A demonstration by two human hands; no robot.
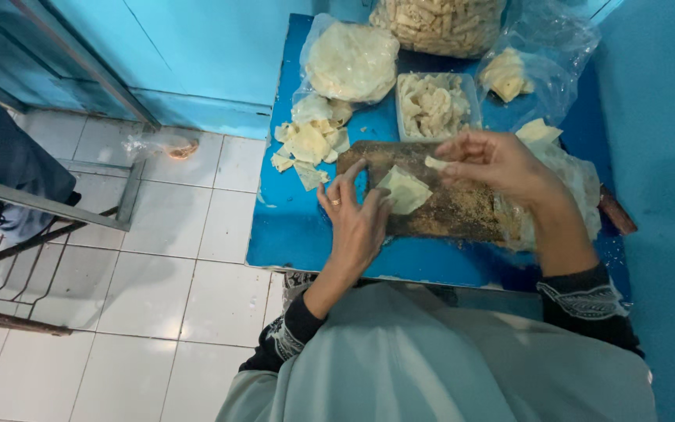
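Centre frame: left hand [355, 215] pins a thin, floppy wrapper [405, 190] on a board [451, 207]; right hand [487, 160] pinches a soft scrap [435, 163]. Likely tears; lift by edges.

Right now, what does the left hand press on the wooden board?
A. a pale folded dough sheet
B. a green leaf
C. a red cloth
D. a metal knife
A: the left hand rests its fingers on a pale folded dough sheet lying on the brown wooden board, and no knife, leaf or cloth is there.
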